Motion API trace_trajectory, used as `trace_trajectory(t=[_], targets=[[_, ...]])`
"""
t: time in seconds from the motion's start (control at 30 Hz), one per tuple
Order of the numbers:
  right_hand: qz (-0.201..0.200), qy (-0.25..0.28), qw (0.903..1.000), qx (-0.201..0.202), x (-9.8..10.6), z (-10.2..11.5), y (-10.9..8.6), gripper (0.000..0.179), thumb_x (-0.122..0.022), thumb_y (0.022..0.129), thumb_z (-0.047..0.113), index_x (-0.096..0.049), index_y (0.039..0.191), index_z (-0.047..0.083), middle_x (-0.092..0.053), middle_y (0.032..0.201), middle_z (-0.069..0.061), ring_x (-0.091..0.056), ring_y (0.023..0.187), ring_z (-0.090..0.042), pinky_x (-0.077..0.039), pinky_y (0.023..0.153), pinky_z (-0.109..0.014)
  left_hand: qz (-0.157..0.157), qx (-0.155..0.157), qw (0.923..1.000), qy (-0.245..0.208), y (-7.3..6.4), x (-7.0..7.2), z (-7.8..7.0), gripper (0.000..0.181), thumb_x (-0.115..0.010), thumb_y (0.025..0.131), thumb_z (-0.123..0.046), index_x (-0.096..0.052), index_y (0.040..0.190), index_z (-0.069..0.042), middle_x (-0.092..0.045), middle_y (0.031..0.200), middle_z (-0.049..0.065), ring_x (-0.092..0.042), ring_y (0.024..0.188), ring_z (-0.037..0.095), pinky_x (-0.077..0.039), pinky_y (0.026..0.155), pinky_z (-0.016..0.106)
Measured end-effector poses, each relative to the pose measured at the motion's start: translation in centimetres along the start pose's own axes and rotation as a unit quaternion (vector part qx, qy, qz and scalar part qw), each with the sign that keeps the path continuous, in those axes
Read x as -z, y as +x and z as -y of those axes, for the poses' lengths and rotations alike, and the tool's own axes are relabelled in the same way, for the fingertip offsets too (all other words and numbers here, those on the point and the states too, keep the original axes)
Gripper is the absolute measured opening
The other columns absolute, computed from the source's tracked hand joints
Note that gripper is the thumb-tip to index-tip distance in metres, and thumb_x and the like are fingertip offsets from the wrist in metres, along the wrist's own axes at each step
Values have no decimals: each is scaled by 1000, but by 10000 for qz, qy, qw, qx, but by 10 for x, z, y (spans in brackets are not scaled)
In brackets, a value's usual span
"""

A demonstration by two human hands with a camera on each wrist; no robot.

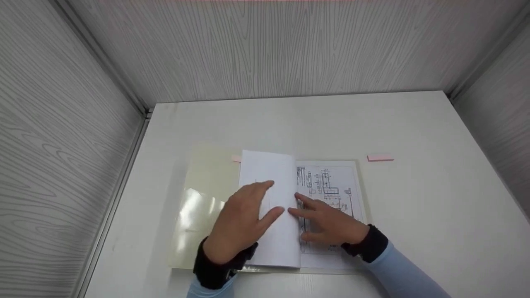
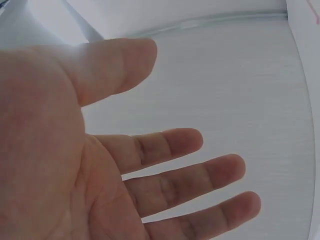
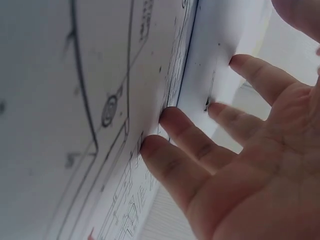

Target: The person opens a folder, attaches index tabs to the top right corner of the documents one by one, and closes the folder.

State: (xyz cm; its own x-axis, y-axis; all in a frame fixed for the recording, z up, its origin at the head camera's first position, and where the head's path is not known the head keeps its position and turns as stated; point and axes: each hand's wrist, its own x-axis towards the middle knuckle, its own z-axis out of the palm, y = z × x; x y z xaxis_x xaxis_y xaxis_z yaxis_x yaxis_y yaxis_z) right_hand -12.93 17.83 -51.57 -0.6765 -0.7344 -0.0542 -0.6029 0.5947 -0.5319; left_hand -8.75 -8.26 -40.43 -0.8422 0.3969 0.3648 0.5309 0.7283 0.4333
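Note:
A translucent yellowish folder lies spread open on the white table. On its right part is a sheet with a technical line drawing, and a blank white page side stands folded over toward the left. My left hand is over the white page, thumb and fingers apart; the left wrist view shows its palm with nothing in it. My right hand has its fingers spread over the drawing, fingertips right at the paper near the fold.
A pink strip-shaped block lies on the table to the right of the folder. A small pink tab pokes out at the white page's upper left edge. Grey wood-grain panels enclose the table at the back and both sides.

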Motion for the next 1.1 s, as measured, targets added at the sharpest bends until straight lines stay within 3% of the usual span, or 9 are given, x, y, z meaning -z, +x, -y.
trace_trajectory(t=[0.13, 0.27, 0.4, 0.57, 0.7, 0.9, 1.1], targets=[[-220, -191, 9993, 235, -3, 2, 2, 75, -67, 84, 53, -34, 149, 34, -19, 158, -3, -33, 138, -25, -40, 103, -44, 753, -388, 9963, 156, 8, -28, -16, 56, -55, 94, -48, -54, 131, -6, -64, 120, 7, -59, 110, 22, -49, 91, 37], [-296, -282, 9984, 384, -6, 2, 2, 75, -66, 86, 50, -30, 150, 35, -21, 157, 1, -36, 135, -23, -39, 104, -44, 1228, -430, 9909, 340, 15, -55, -17, 52, -60, 92, -45, -56, 126, -6, -66, 109, 5, -62, 100, 20, -51, 82, 34], [-165, -127, 9998, 69, -7, 4, 2, 76, -65, 86, 52, -30, 150, 34, -20, 157, 4, -33, 136, -23, -38, 104, -45, 1448, -230, 9889, 256, 22, -75, -9, 45, -62, 92, -43, -59, 119, -7, -66, 107, 3, -61, 101, 18, -51, 82, 32], [26, 72, 9990, -435, -8, 7, 2, 91, -67, 80, 60, -26, 153, 24, -15, 159, 5, -30, 138, -26, -38, 104, -44, 1834, 227, 9827, 135, 28, -93, 6, 52, -54, 95, -48, -59, 125, -7, -63, 119, 4, -57, 110, 17, -47, 92, 33], [43, 22, 9991, -428, -9, 7, 1, 95, -66, 79, 63, -25, 153, 20, -15, 159, 3, -30, 138, -26, -38, 105, -44, 1996, 428, 9788, 168, 30, -100, 12, 57, -49, 96, -51, -57, 131, -5, -62, 125, 5, -53, 119, 21, -44, 98, 36], [119, -104, 9986, -509, -9, 6, 2, 100, -64, 78, 67, -20, 154, 21, -18, 159, 0, -28, 139, -26, -34, 108, -43, 2107, 438, 9765, 145, 31, -105, 14, 61, -44, 98, -52, -53, 136, -5, -57, 132, 8, -46, 129, 25, -39, 105, 38], [259, -106, 9988, -405, -6, 3, 2, 96, -66, 79, 64, -22, 154, 24, -17, 159, 3, -25, 141, -24, -32, 109, -42, 2009, 492, 9780, 269, 32, -112, 16, 66, -38, 98, -57, -54, 136, -6, -60, 128, 9, -53, 121, 22, -45, 98, 37]])
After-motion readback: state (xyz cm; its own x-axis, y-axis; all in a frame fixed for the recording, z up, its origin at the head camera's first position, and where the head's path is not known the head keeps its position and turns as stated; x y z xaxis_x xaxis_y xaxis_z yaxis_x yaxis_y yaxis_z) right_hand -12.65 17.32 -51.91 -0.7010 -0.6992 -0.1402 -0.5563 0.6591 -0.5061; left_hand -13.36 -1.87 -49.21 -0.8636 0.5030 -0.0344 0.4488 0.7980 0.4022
